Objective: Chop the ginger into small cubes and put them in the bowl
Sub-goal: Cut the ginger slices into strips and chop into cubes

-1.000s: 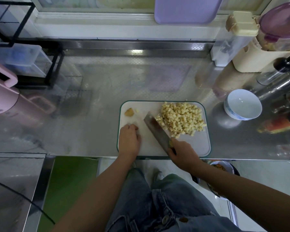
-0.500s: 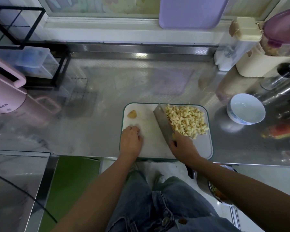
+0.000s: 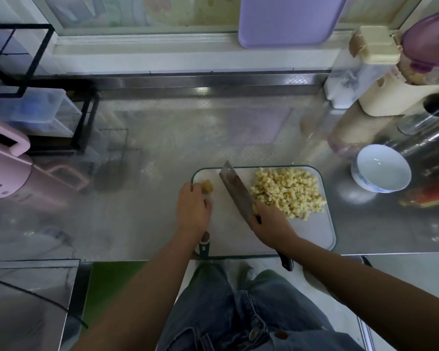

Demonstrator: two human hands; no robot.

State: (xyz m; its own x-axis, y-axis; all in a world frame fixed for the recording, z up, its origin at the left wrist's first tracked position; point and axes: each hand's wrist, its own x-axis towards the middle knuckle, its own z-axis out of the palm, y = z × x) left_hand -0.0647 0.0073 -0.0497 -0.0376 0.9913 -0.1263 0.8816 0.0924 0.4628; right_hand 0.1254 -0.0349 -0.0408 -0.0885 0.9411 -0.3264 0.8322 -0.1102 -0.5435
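Observation:
A white cutting board [image 3: 312, 234] with a green rim lies at the counter's front edge. A pile of small ginger cubes [image 3: 289, 192] covers its far right part. An uncut ginger piece [image 3: 208, 186] sits at the board's far left corner, and the curled fingers of my left hand [image 3: 193, 209] close on its left side. My right hand [image 3: 270, 222] grips the handle of a cleaver [image 3: 235, 190], whose blade stands on the board just left of the pile. A white bowl [image 3: 380, 171] stands on the counter to the right of the board, with nothing in it.
A green-handled tool [image 3: 203, 247] lies at the board's near edge under my left wrist. Bottles and containers [image 3: 380, 72] crowd the back right beside the bowl. A pink appliance [image 3: 3, 171] and a black rack [image 3: 61, 117] stand at the left. The steel counter [image 3: 150, 198] stretches left of the board.
My left hand has moved forward from the board's near left part to the ginger piece at the far corner. The cleaver swung to the left side of the cube pile.

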